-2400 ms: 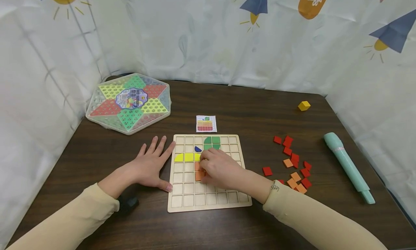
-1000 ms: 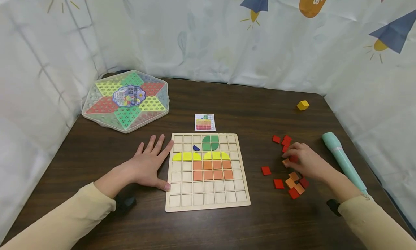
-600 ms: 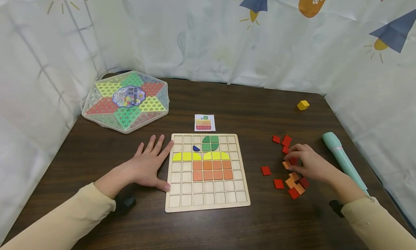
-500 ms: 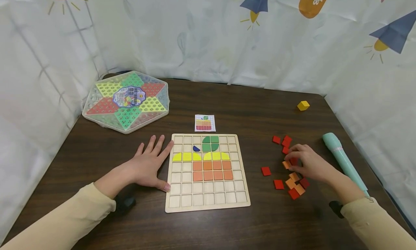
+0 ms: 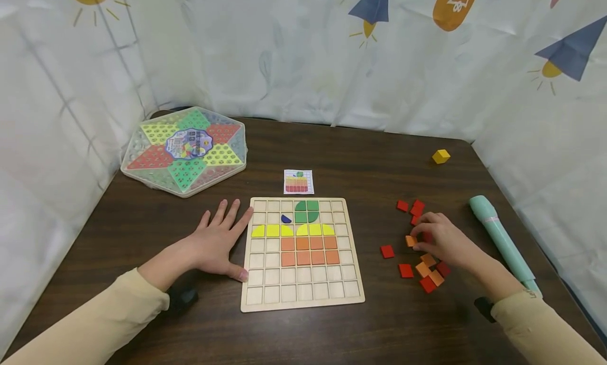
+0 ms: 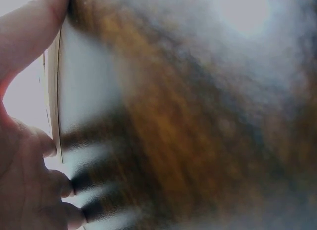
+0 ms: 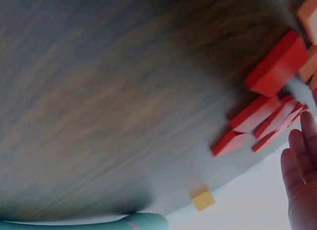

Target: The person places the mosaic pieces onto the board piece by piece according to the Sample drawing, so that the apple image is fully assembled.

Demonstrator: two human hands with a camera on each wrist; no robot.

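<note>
My left hand (image 5: pixel 208 246) lies flat on the table with its fingers spread, index fingertip and thumb tip at the left edge of a wooden grid board (image 5: pixel 263 304). Seated in the board are green pieces (image 5: pixel 307 212), yellow pieces (image 5: pixel 272 230) and two rows of orange square tiles (image 5: pixel 310 250); a blue half-round piece (image 5: pixel 286 218) lies in an upper cell. At the right, the thumb and index finger of my right hand (image 5: pixel 446 241) pinch a loose orange tile (image 5: pixel 410 241). Red tiles (image 5: pixel 417 207) lie around that hand, some partly hidden beneath it.
A printed pattern card (image 5: pixel 299 181) lies beyond the board. A hexagonal Chinese checkers box (image 5: pixel 189 149) sits at the back left. Farther right are a mint-green wand-shaped object (image 5: pixel 502 238) and a yellow cube (image 5: pixel 440 156). More orange tiles (image 5: pixel 423 270) lie nearer me.
My right hand has gone from the board to the loose tiles at the right, then shifted slightly left with an orange tile. The left hand stays by the board.
</note>
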